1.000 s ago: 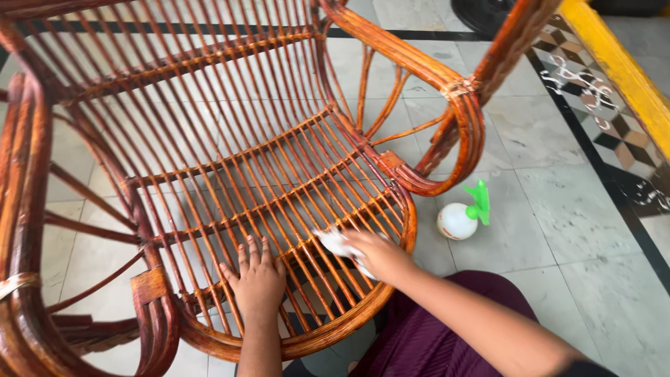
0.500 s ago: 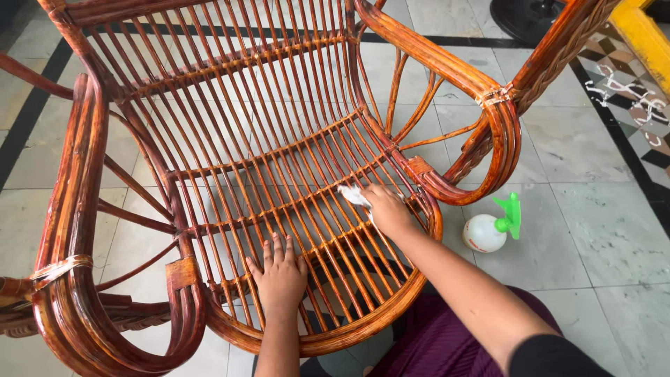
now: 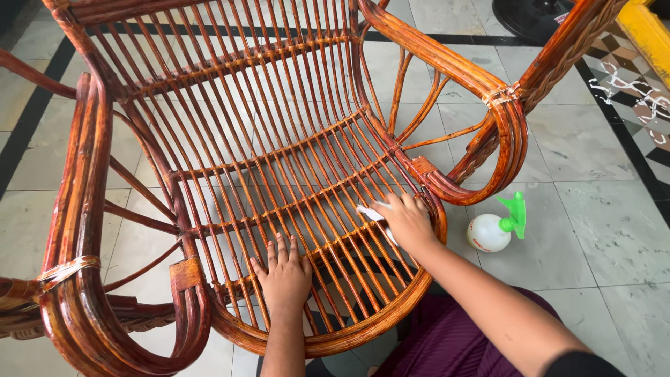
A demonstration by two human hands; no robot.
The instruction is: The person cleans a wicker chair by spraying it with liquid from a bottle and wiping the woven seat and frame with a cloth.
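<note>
**Cane chair seat being wiped, front right corner in hand**

A white cloth is pressed against the slatted seat of a brown cane chair by the right hand. The cloth is held under the palm and fingers, which are curled down onto it; only a small corner shows at about 9 o'clock of the hand. The spot lies near the front right corner of the seat, just beside the foot of the right armrest, which curves up at 1 o'clock from the hand.

The left hand is laid flat on the seat slats at 7 o'clock from the right hand, close to the front rim. Its fingers are stretched out and slightly apart, nothing is gripped, and the chair appears to be steadied by it.

A white spray bottle with a green trigger is stood on the tiled floor at 3 o'clock of the right hand, outside the chair and apart from it, untouched by either hand.

As for progress, it is judged that the work is somewhere in its middle: the seat is being rubbed now, yet no clear difference in shine or dust can be made out between one part of the cane and another. Which slats are already wiped cannot be told. The backrest, the left armrest and the lower frame are not touched by the cloth at this moment, and would seem to be left if the whole chair is meant.
</note>
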